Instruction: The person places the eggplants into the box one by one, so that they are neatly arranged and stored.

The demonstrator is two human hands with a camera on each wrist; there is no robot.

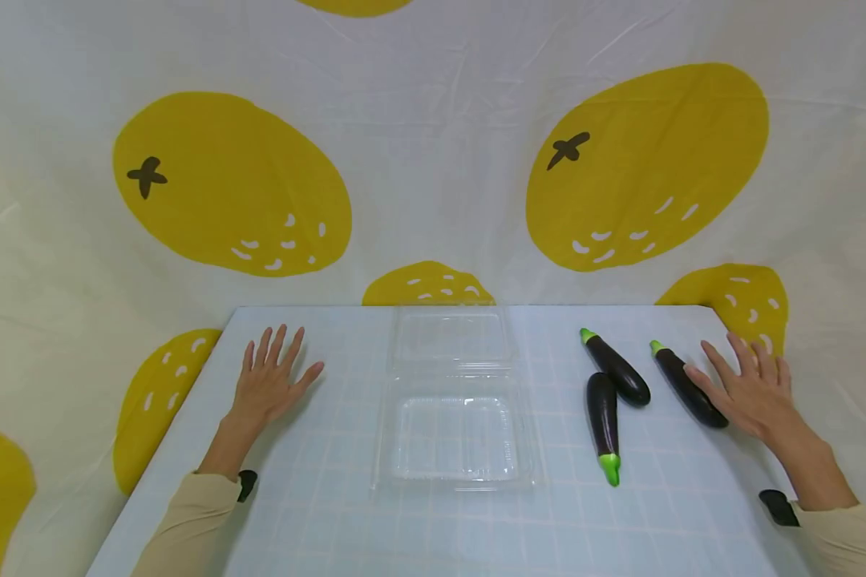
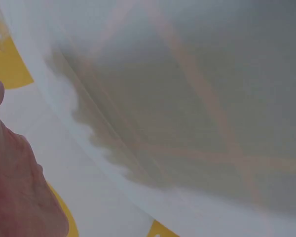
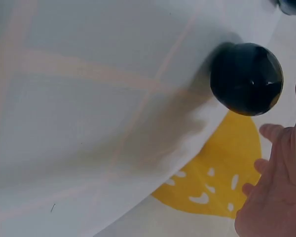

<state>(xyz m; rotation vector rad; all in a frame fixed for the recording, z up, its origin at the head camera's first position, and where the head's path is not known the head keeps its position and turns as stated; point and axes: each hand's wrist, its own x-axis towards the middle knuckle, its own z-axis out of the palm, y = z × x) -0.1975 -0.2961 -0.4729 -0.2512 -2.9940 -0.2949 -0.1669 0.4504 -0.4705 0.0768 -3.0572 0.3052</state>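
A clear plastic clamshell box (image 1: 455, 485) lies with its lid (image 1: 451, 370) spread back on the table's middle. To its right are two eggplants that touch, one slanting behind (image 1: 617, 370) and one in front (image 1: 603, 417) with its green stem toward me. A third eggplant (image 1: 685, 386) lies nearest my right hand (image 1: 754, 397), whose thumb overlaps it in the head view; contact is unclear. In the right wrist view that hand has its fingers spread near an eggplant's dark round end (image 3: 246, 79). My left hand (image 1: 263, 393) is spread, holding nothing, left of the box.
The table (image 1: 317, 513) has a pale blue cloth with a light grid. Behind it hangs a white curtain (image 1: 433, 184) printed with large yellow fruits. Dark bands (image 1: 778, 508) sit at both wrists by the beige sleeves (image 1: 188, 521).
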